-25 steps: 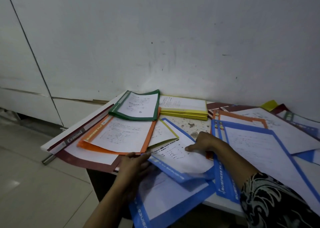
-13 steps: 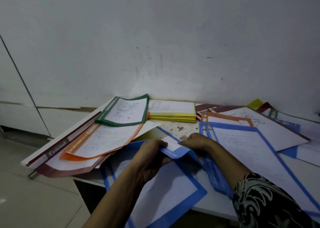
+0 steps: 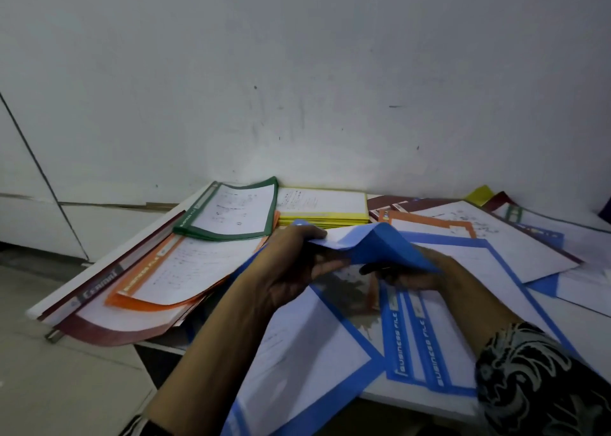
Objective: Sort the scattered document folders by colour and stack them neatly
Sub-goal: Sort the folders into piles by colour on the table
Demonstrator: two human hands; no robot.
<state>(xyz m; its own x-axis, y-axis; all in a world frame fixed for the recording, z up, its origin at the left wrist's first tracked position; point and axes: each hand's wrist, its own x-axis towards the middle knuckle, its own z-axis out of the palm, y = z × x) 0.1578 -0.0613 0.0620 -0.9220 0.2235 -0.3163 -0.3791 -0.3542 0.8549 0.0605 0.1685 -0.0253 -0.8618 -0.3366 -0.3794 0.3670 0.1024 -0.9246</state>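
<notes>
A blue folder (image 3: 380,244) arches upward above the middle of the table, bent between both hands. My left hand (image 3: 294,263) grips its left edge with curled fingers. My right hand (image 3: 413,270) holds it from underneath on the right, mostly hidden by the folder. More blue folders lie below: one (image 3: 307,363) hangs over the front edge and others (image 3: 416,346) marked BUSINESS FILE lie flat. A green folder (image 3: 231,212) sits on an orange folder (image 3: 172,277) at the left. A yellow stack (image 3: 322,205) stands by the wall.
A maroon folder (image 3: 109,326) overhangs the table's left corner. Orange, maroon, green and blue folders (image 3: 496,234) are spread across the right side. A white wall (image 3: 297,88) rises behind the table, and grey floor (image 3: 49,376) lies to the left.
Both hands have lifted the blue folder off the table, and it now bends upward in an arch. The view has shifted slightly.
</notes>
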